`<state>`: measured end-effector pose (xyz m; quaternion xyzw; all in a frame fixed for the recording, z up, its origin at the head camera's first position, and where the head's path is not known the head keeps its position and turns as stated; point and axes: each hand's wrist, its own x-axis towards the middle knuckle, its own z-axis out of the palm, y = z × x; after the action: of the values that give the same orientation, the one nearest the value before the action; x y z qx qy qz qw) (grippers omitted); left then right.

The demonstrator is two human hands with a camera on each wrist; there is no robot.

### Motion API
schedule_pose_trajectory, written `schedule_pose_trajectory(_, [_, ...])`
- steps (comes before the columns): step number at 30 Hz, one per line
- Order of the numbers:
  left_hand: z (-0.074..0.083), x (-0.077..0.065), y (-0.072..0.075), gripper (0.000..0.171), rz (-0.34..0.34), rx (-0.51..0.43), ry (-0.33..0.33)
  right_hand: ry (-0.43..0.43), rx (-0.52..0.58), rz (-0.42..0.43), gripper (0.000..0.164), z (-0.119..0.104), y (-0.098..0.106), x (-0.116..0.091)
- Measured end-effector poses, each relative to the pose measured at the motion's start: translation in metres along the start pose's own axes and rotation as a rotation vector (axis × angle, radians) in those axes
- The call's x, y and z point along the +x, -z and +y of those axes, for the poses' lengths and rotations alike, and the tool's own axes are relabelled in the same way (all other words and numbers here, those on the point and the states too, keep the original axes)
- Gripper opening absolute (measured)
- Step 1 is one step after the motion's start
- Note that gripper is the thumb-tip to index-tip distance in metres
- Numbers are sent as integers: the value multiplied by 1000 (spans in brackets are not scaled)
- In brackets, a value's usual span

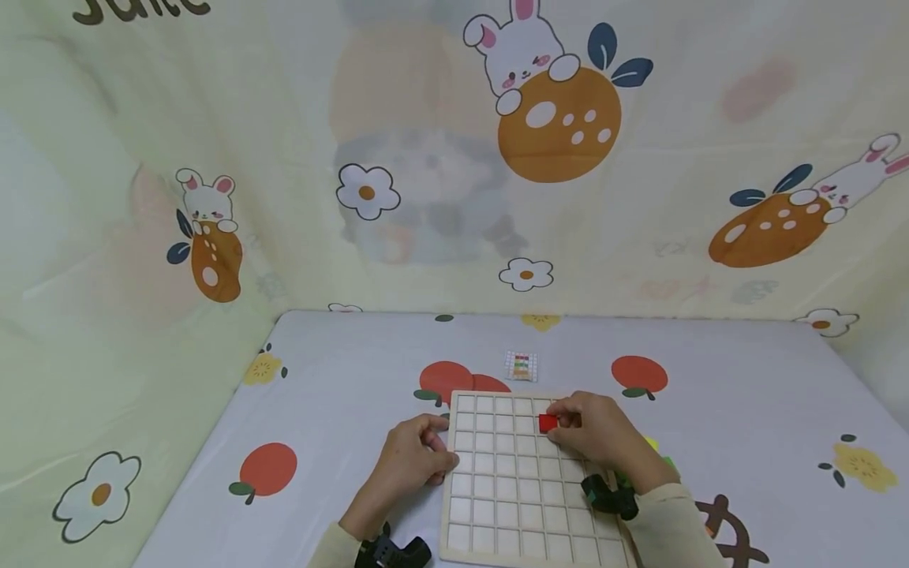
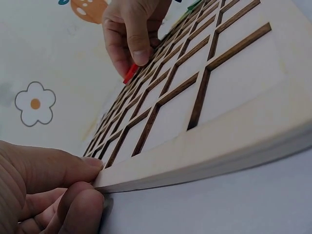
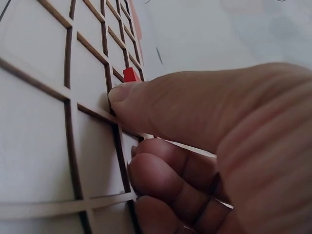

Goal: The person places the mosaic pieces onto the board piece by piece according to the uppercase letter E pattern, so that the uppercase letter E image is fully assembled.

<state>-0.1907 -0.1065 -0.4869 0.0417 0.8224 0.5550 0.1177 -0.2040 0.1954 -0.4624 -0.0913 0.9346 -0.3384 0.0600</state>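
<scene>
A pale wooden grid board (image 1: 445, 513) with rows of white square cells lies in front of me. At its left edge, my left hand (image 1: 412, 454) pinches the frame, thumb tip on the rim and curled fingers beside and below it in the left wrist view. My right hand (image 1: 600, 430) pinches a small red square tile (image 1: 546, 424) between thumb and forefinger over a cell near the board's top right. That tile (image 2: 129, 74) stands tilted in the left wrist view. In the right wrist view, the thumb hides most of the red tile (image 3: 129, 75).
A small card with a coloured grid pattern (image 1: 521, 366) lies just beyond the board. Yellow (image 1: 651, 443) and green pieces (image 1: 668, 461) show partly behind my right wrist. A fruit-printed cloth (image 1: 341, 394) covers the table, and printed curtains (image 1: 284, 95) rise behind and at the left.
</scene>
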Motion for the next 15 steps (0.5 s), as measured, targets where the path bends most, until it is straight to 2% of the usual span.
schedule_pose_trajectory(7, [2,1,-1,47,6,6,-6,35,-30,24,24,3,-1,0])
schedule_pose_trajectory(15, [0,0,-1,46,14,13,-6,59,-39,15,24,4,-4,2])
